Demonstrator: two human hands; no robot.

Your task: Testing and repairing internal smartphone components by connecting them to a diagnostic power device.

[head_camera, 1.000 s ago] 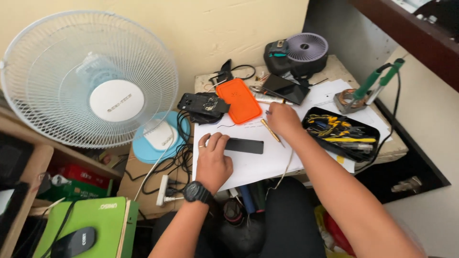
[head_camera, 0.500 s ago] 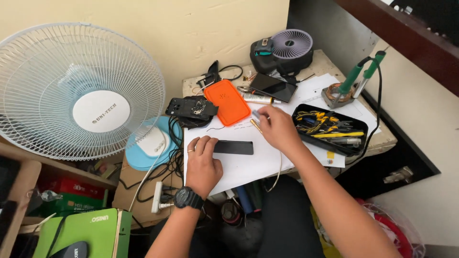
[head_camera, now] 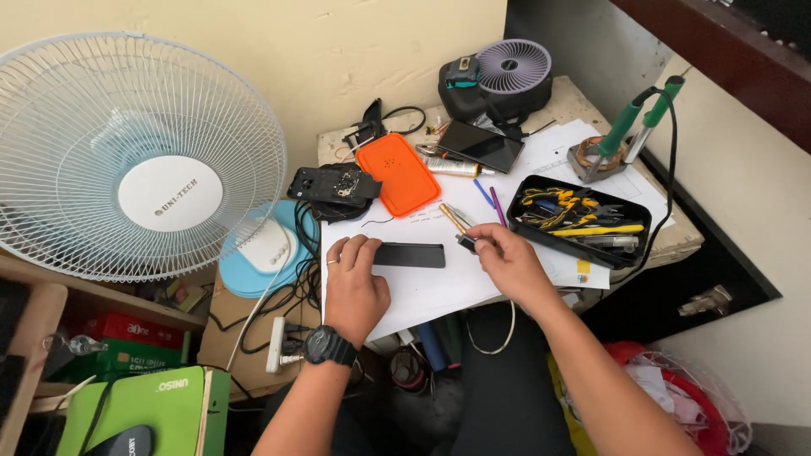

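Cluttered worktop against cream wall, white paper sheet spread across it. Left hand flat, grip apart, fingertips pressing end of black slim device lying on sheet. Right hand, grip clamped on screwdriver, tilted just beside device. Orange case, black tool tray, soldering iron stand nearby; white fan at left.

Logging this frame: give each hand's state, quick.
Left hand: fingers resting on the black flat device, not gripping.
Right hand: closed on a small tool.
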